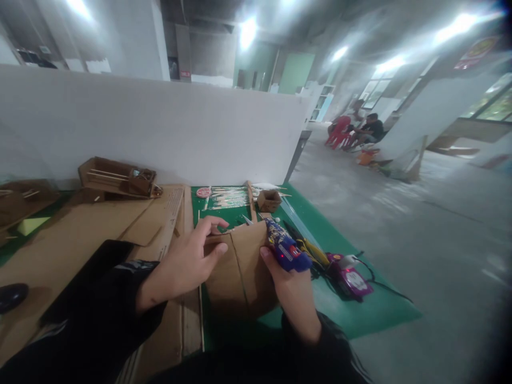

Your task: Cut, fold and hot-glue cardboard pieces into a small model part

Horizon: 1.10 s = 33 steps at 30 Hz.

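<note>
A brown cardboard piece with a dark line down it is in front of me, tilted above the green mat. My left hand grips its upper left edge, thumb over the near face and index finger curled beyond the edge. On the right, my right hand is closed around a blue patterned hot glue gun with a red switch and a small red light. The gun is against the cardboard's right edge; its nozzle tip and most of my right fingers are hidden.
Wooden sticks, a small cardboard box and yellow-handled pliers lie on the green mat. A purple power strip is at right. Cardboard sheets and a cardboard model are left. People sit far behind.
</note>
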Each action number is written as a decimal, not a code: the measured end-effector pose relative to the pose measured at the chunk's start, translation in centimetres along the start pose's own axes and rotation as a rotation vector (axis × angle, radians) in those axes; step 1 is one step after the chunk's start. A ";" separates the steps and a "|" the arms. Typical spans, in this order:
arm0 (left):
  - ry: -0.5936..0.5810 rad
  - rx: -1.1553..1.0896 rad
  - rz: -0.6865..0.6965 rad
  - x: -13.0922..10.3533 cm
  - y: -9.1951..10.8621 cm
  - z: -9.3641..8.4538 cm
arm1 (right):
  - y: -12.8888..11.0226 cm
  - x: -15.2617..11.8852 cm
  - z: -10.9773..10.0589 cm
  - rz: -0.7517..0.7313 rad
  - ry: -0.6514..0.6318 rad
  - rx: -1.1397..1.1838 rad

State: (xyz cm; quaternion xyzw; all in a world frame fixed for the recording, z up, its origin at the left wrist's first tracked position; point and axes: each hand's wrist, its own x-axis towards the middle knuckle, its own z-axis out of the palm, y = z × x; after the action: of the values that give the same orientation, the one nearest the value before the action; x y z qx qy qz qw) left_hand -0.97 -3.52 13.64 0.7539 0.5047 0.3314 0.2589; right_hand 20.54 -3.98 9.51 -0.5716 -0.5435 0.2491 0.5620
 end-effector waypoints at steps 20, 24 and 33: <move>-0.097 -0.093 0.127 -0.2 0.2 -0.6 | 0.4 0.8 -0.6 0.082 -0.161 0.093; -0.145 -0.119 0.159 -0.3 0.3 -0.9 | 0.7 1.0 -0.6 0.112 -0.205 0.120; -0.421 -0.200 0.210 0.2 0.0 -2.4 | 0.3 0.9 -0.6 0.172 -0.411 0.230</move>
State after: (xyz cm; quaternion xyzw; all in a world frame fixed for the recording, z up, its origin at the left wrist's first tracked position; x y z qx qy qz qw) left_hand -2.71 -3.22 15.23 0.8251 0.3233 0.2407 0.3958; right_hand 21.46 -3.35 9.69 -0.4852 -0.5638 0.4671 0.4780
